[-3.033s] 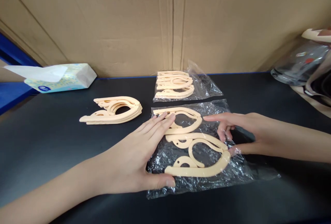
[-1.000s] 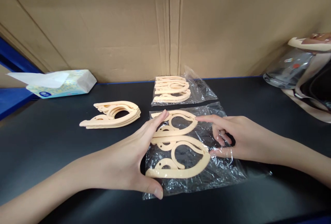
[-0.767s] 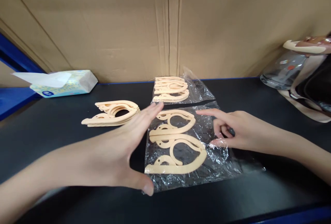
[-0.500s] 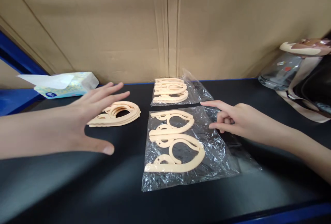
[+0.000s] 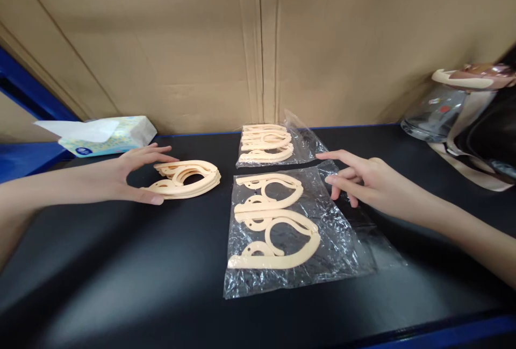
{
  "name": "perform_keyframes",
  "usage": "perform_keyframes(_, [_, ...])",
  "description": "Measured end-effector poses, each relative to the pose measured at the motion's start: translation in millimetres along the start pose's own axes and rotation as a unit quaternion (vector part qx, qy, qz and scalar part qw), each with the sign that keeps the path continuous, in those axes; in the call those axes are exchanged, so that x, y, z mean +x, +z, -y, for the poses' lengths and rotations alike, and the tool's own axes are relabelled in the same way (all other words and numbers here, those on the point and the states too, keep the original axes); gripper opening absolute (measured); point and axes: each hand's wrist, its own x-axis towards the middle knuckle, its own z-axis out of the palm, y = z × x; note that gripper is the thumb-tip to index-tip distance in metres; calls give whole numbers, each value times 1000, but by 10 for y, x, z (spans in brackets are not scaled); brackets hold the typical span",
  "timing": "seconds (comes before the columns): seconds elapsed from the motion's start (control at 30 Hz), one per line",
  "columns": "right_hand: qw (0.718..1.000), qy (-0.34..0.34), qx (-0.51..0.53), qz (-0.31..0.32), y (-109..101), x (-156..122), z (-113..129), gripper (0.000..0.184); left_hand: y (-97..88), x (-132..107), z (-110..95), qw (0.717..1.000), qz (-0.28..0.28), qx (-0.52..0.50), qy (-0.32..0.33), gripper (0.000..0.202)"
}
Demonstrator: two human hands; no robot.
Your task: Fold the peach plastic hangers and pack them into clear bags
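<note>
A small stack of beige folding clothes hangers (image 5: 201, 190) lies on the black tabletop at the left. My left hand (image 5: 127, 177) is at the near-left end of this stack, thumb on the front side and fingers on the back side, spread apart; whether they press on it I cannot tell. In the middle lies a clear plastic bag (image 5: 338, 252) with beige folding hangers flat inside. Behind it is a second clear bag of hangers (image 5: 266, 143). Over the right edges of the two bags hovers or rests my right hand (image 5: 363, 179), index finger stretched out, the others loosely bent, holding nothing.
A tissue pack (image 5: 129, 131) with one sheet pulled out stands at the back left. Toward the back right is a clear bottle (image 5: 437, 109) with a brown lid and a strap (image 5: 471, 169). Cardboard (image 5: 181, 42) walls off the back; blue frame parts (image 5: 34, 93) edge the table.
My left hand has come down and back to the left, from above the loose stack to around its end. My right hand has shifted only slightly; the bags lie as before.
</note>
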Motion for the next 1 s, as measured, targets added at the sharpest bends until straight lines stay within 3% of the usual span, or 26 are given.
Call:
perform_keyframes(0.27, [999,-4,-44,-31,19,3,11,55,-4,7,-26,999,-47,-6,21,100])
perform_keyframes(0.43, [998,-12,-49,-47,8,-12,-7,54,-19,59,-93,997,-70,-12,35,103])
perform_keyframes(0.6, [995,-27,-75,-66,12,-10,-1,52,-1,39,-398,984,-128,-11,122,86])
perform_keyframes(0.77, [982,-79,-118,-125,41,-4,-26,38,80,-2,-756,959,-186,-20,213,71])
perform_keyframes(0.87, [973,-113,-122,-160,73,-24,-6,32,178,-28,-977,947,-213,-29,239,66])
perform_keyframes(1.0, [975,-151,-66,-150,134,-74,90,28,340,-62,-1226,937,-236,-34,255,63])
